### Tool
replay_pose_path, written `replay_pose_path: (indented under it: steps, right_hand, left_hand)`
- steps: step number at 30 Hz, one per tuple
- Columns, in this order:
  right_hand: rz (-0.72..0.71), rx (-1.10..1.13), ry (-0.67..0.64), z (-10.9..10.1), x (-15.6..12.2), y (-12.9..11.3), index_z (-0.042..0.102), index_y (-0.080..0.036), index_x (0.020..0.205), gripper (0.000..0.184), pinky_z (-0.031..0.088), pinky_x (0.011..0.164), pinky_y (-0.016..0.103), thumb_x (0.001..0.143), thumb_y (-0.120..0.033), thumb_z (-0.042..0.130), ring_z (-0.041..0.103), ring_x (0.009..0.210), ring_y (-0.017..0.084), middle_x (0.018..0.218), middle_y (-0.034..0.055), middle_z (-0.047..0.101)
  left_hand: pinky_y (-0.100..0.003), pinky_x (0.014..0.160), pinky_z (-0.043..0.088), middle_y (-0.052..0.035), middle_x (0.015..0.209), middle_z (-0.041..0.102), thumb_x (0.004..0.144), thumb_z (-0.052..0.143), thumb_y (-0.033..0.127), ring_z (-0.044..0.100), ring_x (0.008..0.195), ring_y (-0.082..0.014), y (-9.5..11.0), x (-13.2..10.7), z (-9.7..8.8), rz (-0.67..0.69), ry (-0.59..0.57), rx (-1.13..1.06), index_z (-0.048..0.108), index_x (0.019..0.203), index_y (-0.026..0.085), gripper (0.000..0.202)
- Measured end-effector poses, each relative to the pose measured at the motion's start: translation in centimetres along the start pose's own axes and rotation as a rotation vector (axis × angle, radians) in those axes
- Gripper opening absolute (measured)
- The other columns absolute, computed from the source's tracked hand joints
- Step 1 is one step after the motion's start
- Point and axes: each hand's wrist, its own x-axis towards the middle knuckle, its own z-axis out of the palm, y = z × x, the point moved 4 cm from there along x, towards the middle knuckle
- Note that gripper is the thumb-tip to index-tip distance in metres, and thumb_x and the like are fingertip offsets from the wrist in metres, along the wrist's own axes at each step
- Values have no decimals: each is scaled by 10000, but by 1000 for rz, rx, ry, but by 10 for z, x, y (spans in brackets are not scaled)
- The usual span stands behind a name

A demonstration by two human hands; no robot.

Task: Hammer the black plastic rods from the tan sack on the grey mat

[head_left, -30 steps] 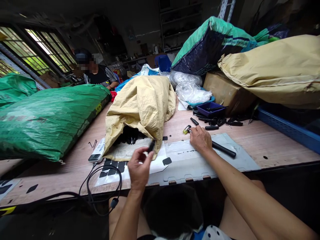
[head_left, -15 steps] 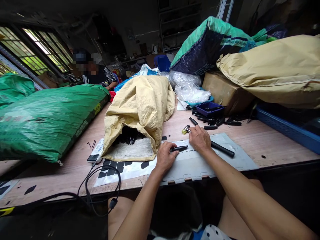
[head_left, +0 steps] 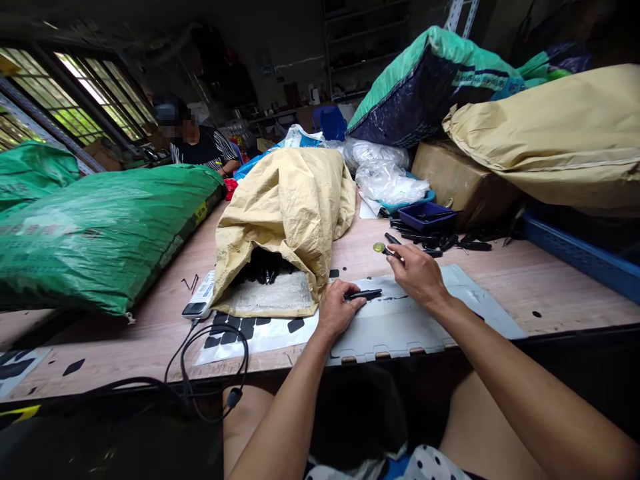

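Observation:
My left hand (head_left: pixel 338 308) is closed on one end of a slim black piece (head_left: pixel 369 294), holding it flat on the grey board (head_left: pixel 390 333); its exact kind I cannot make out. My right hand (head_left: pixel 417 273) grips the black handle of a small hammer (head_left: pixel 379 247), just right of and beyond that piece. The hammer's round yellow face points up and away from the board. Most of the handle is hidden behind my fingers and wrist.
Black parts (head_left: pixel 450 243) lie in a heap by a purple tray (head_left: pixel 427 217) and a blue basket (head_left: pixel 575 250). A tan sack (head_left: pixel 285 200) opens toward me. Left are a green sack (head_left: pixel 100 233), a white device (head_left: pixel 199 300) and its cable (head_left: pixel 245 353). A person (head_left: pixel 200 143) sits beyond.
My right hand has closed around the hammer and raised it off the board, its yellow face turning upward. My left hand keeps holding the black piece. The view has shifted slightly.

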Motion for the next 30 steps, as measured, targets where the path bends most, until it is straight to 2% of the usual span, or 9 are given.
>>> replay_pose_path:
  steps: [3,5,8,13,17,22,26,30]
  right_hand:
    - [-82,229,-8,-11,-19,-18,734,-212,1159,300,525,862,320,944,-284,537,688,987,216,1116,76,755]
    - [-119,293,-53,-11,-32,-28,741,-218,1130,277,533,874,325,934,-266,551,699,966,209,1083,67,766]
    - [-157,319,-111,-7,-48,-37,736,-227,1121,261,537,875,324,937,-237,551,705,961,203,1064,59,765]
    - [-194,279,-129,3,-63,-41,711,-238,1162,269,533,852,315,968,-227,526,698,957,194,1037,52,745]
    - [-215,194,-171,5,-64,-39,717,-253,1148,272,533,837,325,979,-221,506,695,931,199,993,43,736]
    - [-182,206,-62,-8,-62,-32,707,-235,1175,273,532,842,313,973,-244,523,695,949,199,1040,56,742]
    - [-141,167,-143,-6,-65,-26,723,-226,1131,262,530,828,324,969,-258,520,698,921,207,1009,53,747]
    - [-86,181,-88,-13,-47,-22,721,-229,1153,276,516,881,322,953,-271,536,690,992,211,1091,60,753]
  left_hand:
    - [-335,888,445,-9,974,688,810,801,257,585,977,-205,1,0,0,-5,-8,1,748,967,240,167]
    - [-335,884,444,-9,974,687,811,802,260,584,974,-204,1,0,0,-11,-9,4,751,966,239,165]
    - [-335,886,443,-7,979,686,809,803,257,583,975,-202,1,0,0,-16,-12,7,753,972,242,171]
    - [-338,887,440,-8,969,677,815,796,262,583,976,-204,1,0,1,-22,-19,33,756,973,244,164]
    - [-339,886,440,-6,966,680,821,785,251,583,972,-204,1,0,1,-30,-13,39,761,979,252,160]
    - [-342,896,447,-10,972,681,813,792,256,586,976,-203,1,0,2,-20,-5,31,757,980,249,171]
    - [-340,887,448,-12,969,682,815,786,245,586,968,-203,1,0,2,-19,0,20,753,972,245,160]
    - [-342,895,452,-11,962,676,812,788,250,580,976,-208,1,0,2,-8,-1,14,746,962,245,156]
